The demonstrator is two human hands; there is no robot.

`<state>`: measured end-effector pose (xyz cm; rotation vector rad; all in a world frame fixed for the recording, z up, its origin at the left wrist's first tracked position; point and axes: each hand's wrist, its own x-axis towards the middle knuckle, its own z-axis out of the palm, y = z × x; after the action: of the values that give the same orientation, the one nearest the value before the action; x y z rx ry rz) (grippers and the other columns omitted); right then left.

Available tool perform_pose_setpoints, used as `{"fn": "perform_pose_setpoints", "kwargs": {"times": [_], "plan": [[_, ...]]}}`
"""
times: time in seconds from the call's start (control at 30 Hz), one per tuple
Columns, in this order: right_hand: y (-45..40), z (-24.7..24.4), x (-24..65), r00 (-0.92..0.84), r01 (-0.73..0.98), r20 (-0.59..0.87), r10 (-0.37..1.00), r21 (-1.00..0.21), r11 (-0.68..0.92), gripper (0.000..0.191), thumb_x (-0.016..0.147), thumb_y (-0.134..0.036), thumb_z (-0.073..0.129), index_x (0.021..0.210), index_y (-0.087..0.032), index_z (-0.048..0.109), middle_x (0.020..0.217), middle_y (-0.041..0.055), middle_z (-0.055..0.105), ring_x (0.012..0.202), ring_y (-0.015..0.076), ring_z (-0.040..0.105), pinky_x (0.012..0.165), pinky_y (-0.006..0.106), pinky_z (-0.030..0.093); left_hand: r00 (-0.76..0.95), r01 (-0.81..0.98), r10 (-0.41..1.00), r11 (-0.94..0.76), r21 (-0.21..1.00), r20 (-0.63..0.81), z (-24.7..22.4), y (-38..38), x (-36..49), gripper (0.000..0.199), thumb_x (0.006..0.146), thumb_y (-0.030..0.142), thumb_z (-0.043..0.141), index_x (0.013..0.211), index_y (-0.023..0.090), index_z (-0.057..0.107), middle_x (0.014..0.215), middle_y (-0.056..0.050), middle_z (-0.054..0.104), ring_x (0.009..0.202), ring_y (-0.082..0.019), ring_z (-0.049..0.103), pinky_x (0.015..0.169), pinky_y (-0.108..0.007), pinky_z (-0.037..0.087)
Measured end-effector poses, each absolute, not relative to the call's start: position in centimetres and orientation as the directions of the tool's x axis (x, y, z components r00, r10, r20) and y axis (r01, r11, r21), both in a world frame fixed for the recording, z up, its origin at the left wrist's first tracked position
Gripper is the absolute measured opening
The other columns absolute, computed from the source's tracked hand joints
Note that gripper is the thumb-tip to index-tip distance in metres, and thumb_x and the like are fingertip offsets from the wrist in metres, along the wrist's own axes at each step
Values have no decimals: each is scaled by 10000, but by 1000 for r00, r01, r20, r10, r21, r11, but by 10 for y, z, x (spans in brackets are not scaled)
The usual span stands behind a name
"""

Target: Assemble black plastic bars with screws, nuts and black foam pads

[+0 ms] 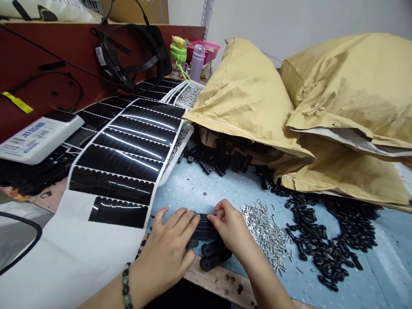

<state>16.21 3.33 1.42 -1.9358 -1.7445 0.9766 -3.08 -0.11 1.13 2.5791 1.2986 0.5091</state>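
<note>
Apparently midway through one black bar (204, 227), with plenty left to work on.
Nearest me, more black bars (215, 254) lie by the near table edge, just below the one between the hands. My left hand (170, 244) lays its fingers over the bar's left end, though I can't tell how firmly it grips; my right hand (233, 227) pinches its right end. Whether that bar is finished, I can't tell. To the left, the sheet (128, 148) has a part-bare nearest row, so I judge some strips used; the farther rows look full. To the right, screws (270, 242) and small black pieces (317, 240) lie loose. Farther off, black parts (209, 159) sit at the mouth of a sack (251, 94).
</note>
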Motion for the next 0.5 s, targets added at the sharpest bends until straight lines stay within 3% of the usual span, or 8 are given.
{"fn": "perform_pose_setpoints", "kwargs": {"times": [0.1, 0.17, 0.27, 0.4, 0.5], "plan": [[27, 18, 167, 30, 810, -118, 993, -579, -94, 190, 769, -277, 647, 857, -209, 494, 666, -24, 541, 593, 168, 524, 551, 266, 385, 524, 720, 828, -555, 416, 199, 22, -1, -34, 513, 767, 179, 482, 1280, 178, 487, 1270, -84, 546, 1184, -312, 456, 1023, -551, 240], [17, 26, 160, -52, 756, 49, 997, -651, 71, 183, 806, -258, 606, 946, -206, 501, 873, 32, 560, 709, 176, 545, 620, 287, 434, 490, 720, 856, -503, 478, 163, 32, -5, -43, 435, 749, 175, 492, 1181, 194, 537, 1285, -81, 518, 1193, -311, 440, 1013, -529, 304], [-2, 44, 128, -339, 467, 172, 925, -823, 325, 298, 845, -186, 578, 1123, -226, 479, 1083, 61, 538, 904, 177, 546, 783, 302, 469, 491, 700, 865, -465, 542, 107, 42, -18, -64, 391, 704, 132, 498, 1082, 219, 543, 1309, -72, 483, 1220, -302, 414, 998, -476, 384], [-19, 58, 74, -603, 223, 184, 776, -895, 385, 185, 863, -91, 525, 990, -221, 561, 951, 17, 596, 913, 156, 557, 831, 266, 440, 454, 698, 890, -381, 607, 38, 41, -41, -104, 512, 700, 100, 491, 1188, 249, 449, 1352, -68, 431, 1256, -260, 405, 1034, -419, 407], [-18, 52, 49, -514, 188, 125, 849, -949, 253, 103, 844, -112, 529, 826, -195, 589, 817, 4, 591, 772, 140, 561, 705, 238, 435, 160, 719, 982, -182, 671, 96, 34, -56, -139, 469, 762, 175, 506, 1210, 245, 387, 1385, -93, 380, 1227, -262, 448, 963, -410, 470]]}}
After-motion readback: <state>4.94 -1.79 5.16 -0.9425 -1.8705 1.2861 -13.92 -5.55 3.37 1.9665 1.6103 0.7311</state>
